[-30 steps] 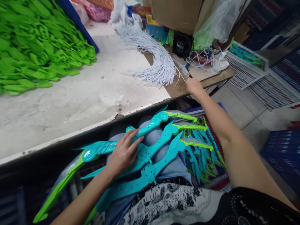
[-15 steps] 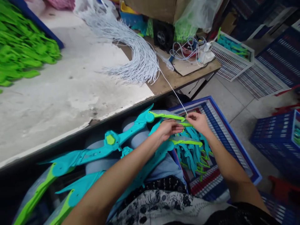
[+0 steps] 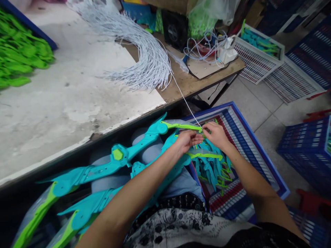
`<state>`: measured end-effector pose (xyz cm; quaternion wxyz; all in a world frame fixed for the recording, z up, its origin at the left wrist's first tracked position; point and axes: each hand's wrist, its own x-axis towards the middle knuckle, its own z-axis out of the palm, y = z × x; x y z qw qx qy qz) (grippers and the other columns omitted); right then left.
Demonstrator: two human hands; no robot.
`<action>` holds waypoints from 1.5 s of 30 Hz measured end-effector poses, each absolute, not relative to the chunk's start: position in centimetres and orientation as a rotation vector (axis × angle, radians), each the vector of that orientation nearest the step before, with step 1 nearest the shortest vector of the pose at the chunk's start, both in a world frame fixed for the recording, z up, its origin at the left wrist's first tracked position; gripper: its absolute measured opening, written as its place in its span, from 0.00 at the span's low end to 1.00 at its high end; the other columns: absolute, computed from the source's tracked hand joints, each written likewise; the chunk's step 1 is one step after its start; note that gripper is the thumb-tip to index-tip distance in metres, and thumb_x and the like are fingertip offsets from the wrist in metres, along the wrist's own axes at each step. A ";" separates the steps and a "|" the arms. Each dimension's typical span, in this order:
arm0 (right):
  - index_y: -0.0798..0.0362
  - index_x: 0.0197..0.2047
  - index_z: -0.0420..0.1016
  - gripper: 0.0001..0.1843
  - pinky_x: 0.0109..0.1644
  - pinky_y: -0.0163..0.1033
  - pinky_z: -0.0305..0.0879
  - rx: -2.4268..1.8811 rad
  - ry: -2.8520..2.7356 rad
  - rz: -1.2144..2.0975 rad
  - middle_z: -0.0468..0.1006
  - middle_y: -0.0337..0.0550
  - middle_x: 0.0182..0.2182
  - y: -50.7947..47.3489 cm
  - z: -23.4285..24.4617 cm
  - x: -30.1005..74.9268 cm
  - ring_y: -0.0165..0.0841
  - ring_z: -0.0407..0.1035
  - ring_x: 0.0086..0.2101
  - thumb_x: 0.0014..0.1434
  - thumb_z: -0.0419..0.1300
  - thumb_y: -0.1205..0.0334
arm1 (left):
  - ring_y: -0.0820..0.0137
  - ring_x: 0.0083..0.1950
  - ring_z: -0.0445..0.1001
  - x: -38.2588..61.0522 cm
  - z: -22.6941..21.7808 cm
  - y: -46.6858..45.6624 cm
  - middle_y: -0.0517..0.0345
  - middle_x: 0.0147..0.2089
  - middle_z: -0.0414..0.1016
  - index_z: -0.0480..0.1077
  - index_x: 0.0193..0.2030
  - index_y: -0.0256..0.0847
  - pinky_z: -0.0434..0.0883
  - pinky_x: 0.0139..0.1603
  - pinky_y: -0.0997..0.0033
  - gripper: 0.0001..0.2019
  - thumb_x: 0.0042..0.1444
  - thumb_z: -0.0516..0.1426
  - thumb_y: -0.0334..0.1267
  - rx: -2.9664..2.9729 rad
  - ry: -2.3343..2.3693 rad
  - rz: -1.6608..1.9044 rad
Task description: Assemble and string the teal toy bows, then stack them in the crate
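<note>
Head view: the right hand has its fingers pinched together on the end of a white cord, right at the tip of a green limb that belongs to a turquoise frame. This frame lies across the person's lap, just off the front edge of the surface, with a green pentagon at its middle. The left hand is just beneath the same tip, fingers together and slightly bent; whether they grip the limb, I cannot tell. From the pinch, the cord runs straight up over the front edge to a bundle of white cords, which curves across the right part of the surface. Green parts are heaped toward the left edge, and a black fan stands toward the right end. Below the front right corner, a blue-rimmed crate holds turquoise parts near its left edge, close below the hands.
</note>
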<state>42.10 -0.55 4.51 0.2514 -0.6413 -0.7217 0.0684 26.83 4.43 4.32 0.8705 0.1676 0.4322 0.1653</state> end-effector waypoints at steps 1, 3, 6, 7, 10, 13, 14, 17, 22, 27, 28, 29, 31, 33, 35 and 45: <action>0.52 0.32 0.74 0.07 0.39 0.38 0.65 -1.745 -1.965 0.193 0.78 0.43 0.30 -0.5 4.6 42.1 0.35 0.71 0.34 0.56 0.55 0.70 | 0.72 0.22 0.75 26.8 4.3 4.4 0.51 0.24 0.75 0.67 0.33 0.31 0.74 0.26 0.76 0.09 0.60 0.48 0.22 0.349 0.899 0.350; 0.52 0.32 0.74 0.07 0.39 0.38 0.65 -1.743 -1.963 0.214 0.78 0.42 0.30 -0.6 4.8 42.1 0.35 0.71 0.33 0.56 0.56 0.70 | 0.73 0.22 0.75 26.8 4.3 4.4 0.51 0.25 0.75 0.67 0.33 0.31 0.74 0.26 0.76 0.09 0.60 0.48 0.22 0.351 0.893 0.354; 0.51 0.32 0.74 0.07 0.38 0.37 0.65 -1.742 -1.960 0.246 0.78 0.41 0.30 -0.6 5.0 42.2 0.34 0.70 0.32 0.56 0.56 0.70 | 0.73 0.21 0.74 26.8 4.2 4.5 0.51 0.24 0.75 0.67 0.33 0.31 0.74 0.26 0.76 0.09 0.60 0.48 0.22 0.358 0.898 0.357; 0.52 0.32 0.74 0.07 0.38 0.37 0.65 -1.742 -1.963 0.247 0.78 0.41 0.30 -0.6 5.1 42.2 0.34 0.70 0.33 0.56 0.56 0.70 | 0.73 0.21 0.74 26.8 4.2 4.5 0.52 0.24 0.75 0.67 0.32 0.31 0.73 0.26 0.76 0.09 0.60 0.48 0.22 0.360 0.901 0.358; 0.52 0.32 0.74 0.07 0.40 0.38 0.66 -1.744 -1.988 0.213 0.78 0.42 0.31 -0.5 5.0 42.3 0.35 0.71 0.34 0.56 0.56 0.70 | 0.73 0.22 0.74 26.9 4.1 4.5 0.52 0.24 0.75 0.67 0.32 0.32 0.73 0.27 0.76 0.09 0.60 0.49 0.23 0.372 0.903 0.359; 0.52 0.33 0.74 0.07 0.42 0.41 0.66 -1.750 -2.036 0.148 0.78 0.44 0.32 -0.2 4.7 42.2 0.37 0.70 0.36 0.57 0.55 0.70 | 0.73 0.23 0.75 27.0 3.9 4.4 0.52 0.25 0.75 0.67 0.33 0.32 0.73 0.27 0.76 0.08 0.60 0.49 0.23 0.386 0.891 0.363; 0.52 0.33 0.74 0.08 0.42 0.42 0.66 -1.750 -2.057 0.137 0.78 0.45 0.32 -0.1 4.5 42.2 0.38 0.70 0.36 0.58 0.54 0.70 | 0.73 0.23 0.75 27.0 3.8 4.4 0.52 0.25 0.75 0.67 0.33 0.32 0.73 0.27 0.77 0.08 0.60 0.49 0.23 0.389 0.885 0.366; 0.52 0.34 0.74 0.08 0.43 0.43 0.66 -1.714 -2.090 0.153 0.77 0.46 0.32 0.0 4.1 42.0 0.38 0.69 0.37 0.59 0.54 0.69 | 0.74 0.22 0.74 27.0 3.8 4.4 0.54 0.24 0.75 0.67 0.38 0.33 0.74 0.27 0.77 0.09 0.59 0.48 0.21 0.399 0.872 0.375; 0.51 0.35 0.74 0.05 0.52 0.46 0.67 -1.651 -1.902 0.294 0.75 0.47 0.46 0.3 3.4 42.3 0.39 0.69 0.47 0.58 0.57 0.66 | 0.73 0.23 0.76 27.0 3.9 4.7 0.55 0.27 0.76 0.65 0.52 0.34 0.74 0.27 0.77 0.18 0.58 0.48 0.19 0.409 0.858 0.377; 0.52 0.36 0.73 0.04 0.49 0.43 0.68 -1.637 -1.872 0.420 0.75 0.46 0.41 1.0 3.3 42.6 0.37 0.71 0.44 0.57 0.57 0.66 | 0.73 0.22 0.75 27.7 3.3 4.9 0.56 0.25 0.76 0.68 0.49 0.35 0.73 0.26 0.78 0.12 0.61 0.50 0.22 0.454 0.843 0.361; 0.52 0.36 0.73 0.04 0.48 0.42 0.68 -1.640 -1.880 0.414 0.75 0.46 0.40 1.1 3.4 42.5 0.37 0.70 0.43 0.57 0.57 0.66 | 0.74 0.22 0.75 27.9 3.1 4.9 0.55 0.25 0.76 0.69 0.46 0.34 0.73 0.26 0.78 0.09 0.62 0.51 0.24 0.455 0.859 0.372; 0.52 0.37 0.73 0.05 0.47 0.42 0.68 -1.646 -1.887 0.409 0.75 0.45 0.39 1.2 3.6 42.4 0.36 0.70 0.42 0.56 0.57 0.66 | 0.74 0.22 0.75 28.1 3.0 5.0 0.55 0.25 0.76 0.70 0.43 0.33 0.73 0.26 0.78 0.07 0.62 0.52 0.25 0.452 0.875 0.385; 0.52 0.39 0.73 0.06 0.46 0.41 0.69 -1.664 -1.887 0.399 0.75 0.45 0.38 1.2 3.9 42.3 0.36 0.70 0.40 0.56 0.57 0.65 | 0.75 0.22 0.74 28.3 2.9 5.1 0.55 0.25 0.76 0.70 0.37 0.32 0.73 0.27 0.79 0.04 0.62 0.54 0.26 0.443 0.890 0.399; 0.52 0.42 0.73 0.10 0.45 0.41 0.69 -1.672 -1.869 0.398 0.76 0.45 0.39 1.2 4.1 42.2 0.35 0.71 0.39 0.56 0.57 0.65 | 0.76 0.22 0.74 28.2 3.0 5.2 0.55 0.25 0.75 0.70 0.35 0.32 0.73 0.28 0.79 0.04 0.61 0.56 0.26 0.437 0.871 0.394; 0.52 0.45 0.73 0.13 0.45 0.41 0.70 -1.664 -1.840 0.408 0.77 0.44 0.40 1.1 4.3 42.1 0.35 0.71 0.38 0.55 0.57 0.65 | 0.75 0.23 0.74 28.0 3.3 5.3 0.54 0.24 0.75 0.71 0.34 0.31 0.74 0.30 0.77 0.04 0.60 0.56 0.25 0.434 0.837 0.381; 0.52 0.46 0.75 0.17 0.44 0.42 0.71 -1.727 -1.687 0.435 0.79 0.43 0.38 1.0 5.2 41.9 0.34 0.72 0.35 0.51 0.60 0.62 | 0.74 0.22 0.74 25.5 4.5 4.1 0.53 0.24 0.75 0.68 0.26 0.33 0.72 0.25 0.77 0.11 0.60 0.56 0.26 0.641 0.893 0.355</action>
